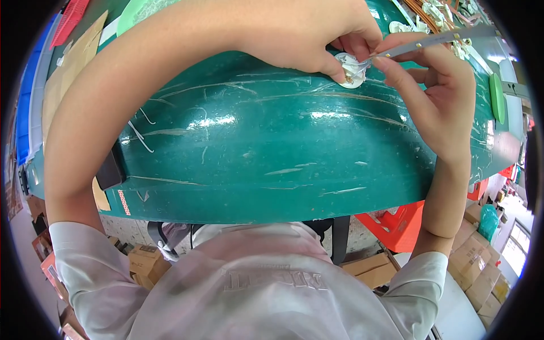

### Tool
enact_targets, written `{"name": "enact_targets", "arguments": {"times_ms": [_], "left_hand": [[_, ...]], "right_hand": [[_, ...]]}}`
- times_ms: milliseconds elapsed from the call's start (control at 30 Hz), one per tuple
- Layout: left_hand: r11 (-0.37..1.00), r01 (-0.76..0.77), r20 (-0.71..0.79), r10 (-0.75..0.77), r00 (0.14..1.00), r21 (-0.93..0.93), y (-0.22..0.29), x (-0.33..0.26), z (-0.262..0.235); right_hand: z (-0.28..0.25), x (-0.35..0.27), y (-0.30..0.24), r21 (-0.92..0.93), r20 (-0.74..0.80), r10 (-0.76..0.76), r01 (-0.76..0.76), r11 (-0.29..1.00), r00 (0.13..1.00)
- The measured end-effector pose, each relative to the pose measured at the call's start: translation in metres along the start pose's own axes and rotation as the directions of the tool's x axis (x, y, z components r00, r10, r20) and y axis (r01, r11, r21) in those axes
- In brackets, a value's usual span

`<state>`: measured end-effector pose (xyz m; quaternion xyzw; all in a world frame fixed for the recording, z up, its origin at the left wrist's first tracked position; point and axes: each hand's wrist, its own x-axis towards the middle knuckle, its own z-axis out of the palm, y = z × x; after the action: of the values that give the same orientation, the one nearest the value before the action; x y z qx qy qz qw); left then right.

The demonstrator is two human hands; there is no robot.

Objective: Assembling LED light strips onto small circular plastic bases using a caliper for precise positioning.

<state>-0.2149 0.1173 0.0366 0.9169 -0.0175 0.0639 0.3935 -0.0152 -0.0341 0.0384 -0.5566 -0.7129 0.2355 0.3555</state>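
Observation:
On the far right of the green table, my left hand reaches across and closes its thumb and fingers on a small round white part. Something small and gold-coloured shows in the part. Fingertips of my right hand pinch the end of a thin pale strip with small yellowish LEDs, an LED strip by its look. This strip runs from the white part over my right hand toward the upper right. Both hands meet at the part, and the fingers hide how strip and part join.
White parts and copper-coloured sticks lie at the back right, a green oval object near the right edge. A green tray, cardboard and a black object are leftward. A red stool stands below.

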Motion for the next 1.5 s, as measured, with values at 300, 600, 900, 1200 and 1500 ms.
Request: {"name": "enact_targets", "arguments": {"times_ms": [300,600,900,1200,1500], "left_hand": [[1.000,0.004,-0.034,-0.005,0.999,-0.012,0.013,-0.001,0.002],[0.998,0.024,-0.022,-0.023,0.999,0.053,0.009,0.002,0.002],[0.995,-0.035,-0.011,0.034,0.999,-0.091,0.005,-0.001,-0.003],[0.999,-0.039,-0.015,0.039,0.999,-0.012,0.004,-0.001,-0.001],[1.000,0.002,0.009,-0.002,1.000,0.010,0.010,0.000,-0.004]], "right_hand": [[0.007,-0.002,0.005,0.142,-0.052,0.080,-0.072,0.987,0.995],[0.008,0.001,0.006,0.097,-0.012,0.040,-0.039,0.995,0.999],[0.014,0.001,-0.003,0.040,-0.062,0.041,-0.038,0.998,0.997],[0.020,-0.003,-0.012,-0.123,-0.116,0.013,-0.027,0.992,0.993],[0.025,-0.006,-0.012,-0.231,-0.146,-0.072,0.037,0.972,0.987]]}}
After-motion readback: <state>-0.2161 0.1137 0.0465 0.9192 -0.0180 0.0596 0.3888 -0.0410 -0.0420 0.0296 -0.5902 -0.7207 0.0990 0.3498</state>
